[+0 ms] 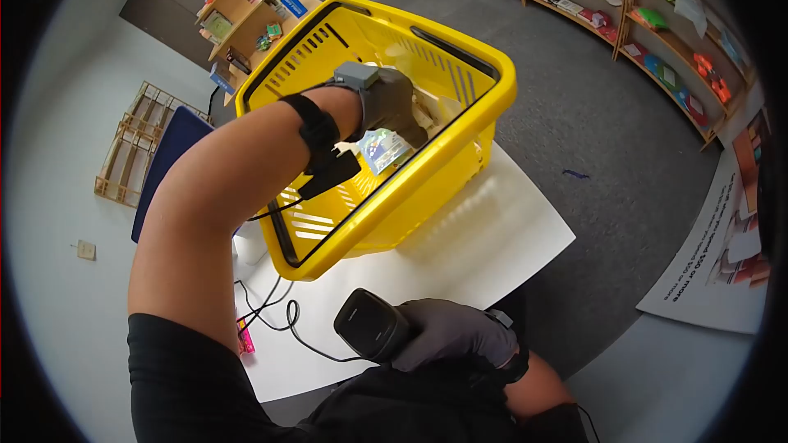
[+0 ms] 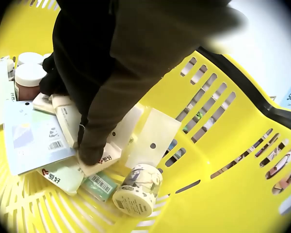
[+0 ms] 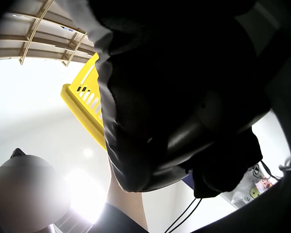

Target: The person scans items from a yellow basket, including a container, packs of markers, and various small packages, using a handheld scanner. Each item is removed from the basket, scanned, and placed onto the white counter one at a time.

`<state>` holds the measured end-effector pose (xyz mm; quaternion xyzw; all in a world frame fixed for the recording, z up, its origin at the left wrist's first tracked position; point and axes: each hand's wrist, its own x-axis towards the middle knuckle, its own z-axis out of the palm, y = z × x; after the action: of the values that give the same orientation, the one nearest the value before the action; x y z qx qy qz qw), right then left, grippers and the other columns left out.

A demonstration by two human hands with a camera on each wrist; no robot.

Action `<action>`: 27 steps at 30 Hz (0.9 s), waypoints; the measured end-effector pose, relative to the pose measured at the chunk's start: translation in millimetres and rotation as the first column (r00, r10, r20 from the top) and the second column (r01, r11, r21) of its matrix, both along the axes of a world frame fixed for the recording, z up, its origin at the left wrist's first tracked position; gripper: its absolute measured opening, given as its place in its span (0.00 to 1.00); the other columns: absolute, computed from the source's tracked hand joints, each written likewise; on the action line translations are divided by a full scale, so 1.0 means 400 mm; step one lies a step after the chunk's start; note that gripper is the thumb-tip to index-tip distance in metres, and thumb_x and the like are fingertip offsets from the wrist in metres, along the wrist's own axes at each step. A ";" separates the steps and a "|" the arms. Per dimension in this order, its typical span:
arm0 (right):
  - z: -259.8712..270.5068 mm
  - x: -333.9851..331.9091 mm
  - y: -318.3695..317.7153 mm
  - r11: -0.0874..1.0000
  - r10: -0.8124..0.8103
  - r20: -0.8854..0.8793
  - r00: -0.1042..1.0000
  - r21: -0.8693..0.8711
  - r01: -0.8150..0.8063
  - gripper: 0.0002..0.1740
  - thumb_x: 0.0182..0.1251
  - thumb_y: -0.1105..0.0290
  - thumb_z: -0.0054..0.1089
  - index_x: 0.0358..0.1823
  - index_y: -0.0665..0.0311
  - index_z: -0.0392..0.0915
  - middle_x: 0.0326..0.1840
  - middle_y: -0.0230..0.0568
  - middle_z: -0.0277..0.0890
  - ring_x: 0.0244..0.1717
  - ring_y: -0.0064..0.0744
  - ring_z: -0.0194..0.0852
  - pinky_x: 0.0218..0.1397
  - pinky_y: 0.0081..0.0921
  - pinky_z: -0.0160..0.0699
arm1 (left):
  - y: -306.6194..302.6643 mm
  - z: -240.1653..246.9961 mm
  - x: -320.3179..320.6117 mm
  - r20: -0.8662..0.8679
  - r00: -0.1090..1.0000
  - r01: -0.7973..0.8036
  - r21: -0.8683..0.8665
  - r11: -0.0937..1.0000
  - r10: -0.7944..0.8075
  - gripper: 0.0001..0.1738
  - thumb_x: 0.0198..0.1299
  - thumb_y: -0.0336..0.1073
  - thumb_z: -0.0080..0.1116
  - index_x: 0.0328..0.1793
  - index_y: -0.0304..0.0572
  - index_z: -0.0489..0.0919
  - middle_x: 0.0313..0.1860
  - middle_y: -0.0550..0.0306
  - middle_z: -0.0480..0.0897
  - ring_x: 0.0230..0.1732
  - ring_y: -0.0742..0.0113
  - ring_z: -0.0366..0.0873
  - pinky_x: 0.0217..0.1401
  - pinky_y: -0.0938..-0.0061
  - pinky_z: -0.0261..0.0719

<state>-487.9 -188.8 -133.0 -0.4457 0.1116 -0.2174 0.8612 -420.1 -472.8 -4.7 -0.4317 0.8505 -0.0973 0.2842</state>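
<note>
Nearest, the right hand (image 1: 455,335) grips a black scanner (image 1: 373,326); its cable (image 1: 318,352) lies loosely across the counter (image 1: 513,234) and could catch if pulled. Farther, the left hand (image 1: 390,104) is inside the yellow basket (image 1: 431,212), its fingers down against a small pale box (image 2: 106,159); whether they grasp it, I cannot tell. Pulling it out carelessly might make the patterned jar (image 2: 138,189) roll. The basket also contains a pale-blue packet (image 2: 38,141) and a white-lidded jar (image 2: 30,80).
</note>
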 end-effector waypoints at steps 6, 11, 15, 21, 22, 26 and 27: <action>0.021 -0.020 0.002 1.000 -0.003 -0.067 0.998 -0.007 0.003 0.25 0.55 0.67 0.74 0.55 0.68 0.83 0.41 0.38 0.87 0.40 0.27 0.83 0.48 0.27 0.82 | -0.049 -0.046 0.020 -0.206 0.978 0.018 0.064 0.998 -0.004 0.40 0.38 0.63 0.83 0.46 0.34 0.91 0.34 0.44 0.90 0.38 0.50 0.89 0.45 0.59 0.86; 0.040 -0.026 0.017 0.998 -0.056 -0.124 0.991 0.007 0.057 0.25 0.56 0.68 0.72 0.56 0.70 0.81 0.42 0.43 0.88 0.39 0.30 0.85 0.46 0.28 0.84 | -0.033 0.009 0.003 -0.082 0.995 0.050 0.018 0.999 -0.048 0.28 0.51 0.53 0.74 0.47 0.35 0.91 0.36 0.44 0.90 0.39 0.49 0.91 0.44 0.59 0.87; 0.025 -0.015 0.021 0.986 -0.042 -0.073 0.996 0.156 0.053 0.27 0.56 0.72 0.71 0.58 0.72 0.80 0.44 0.49 0.89 0.40 0.36 0.88 0.46 0.32 0.88 | -0.005 0.125 0.032 -0.085 0.996 0.004 -0.039 0.999 -0.007 0.22 0.62 0.47 0.65 0.53 0.37 0.89 0.38 0.44 0.91 0.39 0.51 0.92 0.42 0.59 0.86; 0.014 -0.001 0.035 0.959 -0.095 -0.006 0.995 0.266 0.093 0.40 0.48 0.72 0.73 0.67 0.75 0.77 0.46 0.58 0.88 0.39 0.46 0.90 0.43 0.36 0.91 | 0.169 0.292 0.242 -0.817 0.496 -0.232 0.203 0.951 0.295 0.19 0.67 0.34 0.68 0.57 0.23 0.85 0.43 0.43 0.92 0.42 0.63 0.92 0.46 0.71 0.89; 0.009 -0.001 0.038 0.952 -0.123 0.004 0.992 0.284 0.117 0.43 0.46 0.71 0.74 0.69 0.75 0.76 0.47 0.59 0.88 0.39 0.48 0.90 0.43 0.37 0.91 | 0.208 0.301 0.293 -0.895 0.366 -0.168 0.206 0.964 0.255 0.20 0.69 0.34 0.67 0.60 0.24 0.83 0.47 0.43 0.91 0.43 0.63 0.92 0.48 0.71 0.90; 0.005 0.009 0.037 0.955 -0.159 0.066 0.985 0.263 0.136 0.41 0.49 0.71 0.73 0.69 0.77 0.75 0.45 0.58 0.88 0.38 0.46 0.90 0.42 0.35 0.92 | 0.417 0.302 0.488 -0.964 -0.073 -0.094 0.262 0.960 0.256 0.19 0.71 0.29 0.60 0.64 0.25 0.83 0.48 0.46 0.91 0.43 0.64 0.91 0.46 0.72 0.90; 0.007 0.011 0.037 0.959 -0.140 0.051 0.989 0.257 0.123 0.41 0.49 0.71 0.73 0.69 0.77 0.75 0.45 0.58 0.88 0.38 0.46 0.90 0.42 0.35 0.92 | 0.459 0.286 0.524 -0.964 -0.092 -0.108 0.259 0.960 0.250 0.19 0.71 0.29 0.60 0.64 0.25 0.83 0.48 0.46 0.91 0.43 0.64 0.91 0.46 0.72 0.90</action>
<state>-483.6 -173.8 -130.2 -0.3162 0.1381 -0.2734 0.8979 -210.5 -289.4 109.7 -0.4601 0.7254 0.3279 -0.3932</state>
